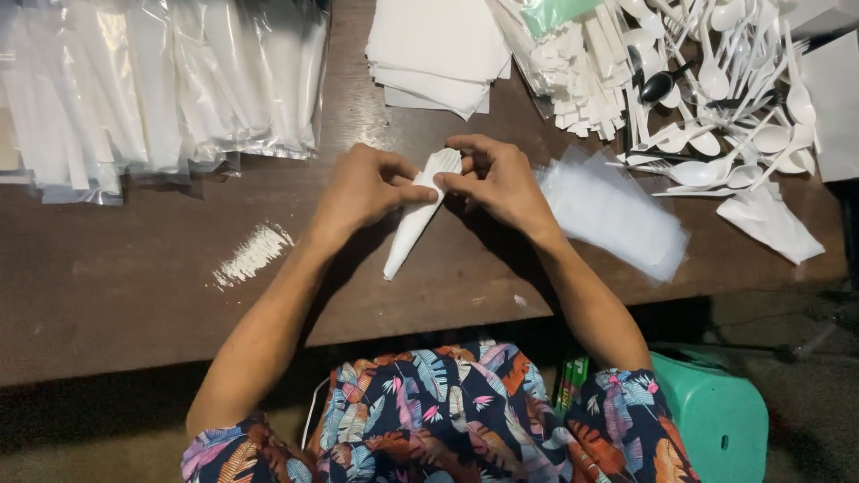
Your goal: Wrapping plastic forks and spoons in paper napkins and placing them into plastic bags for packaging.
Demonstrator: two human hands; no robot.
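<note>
A white napkin-wrapped cutlery roll (416, 224) lies slanted on the brown table (134, 295), its wide end up between my hands. My left hand (362, 188) pinches the roll's upper left side. My right hand (497, 179) grips its top end from the right, fingers curled onto it. A stack of clear plastic sleeves (613, 215) lies just right of my right wrist.
Packed clear bags (161, 80) fill the back left. A pile of white napkins (438, 49) sits at the back centre. Loose white plastic spoons and forks (716, 98) spread at the back right, beside a folded napkin (769, 224). A green stool (716, 411) stands below the table edge.
</note>
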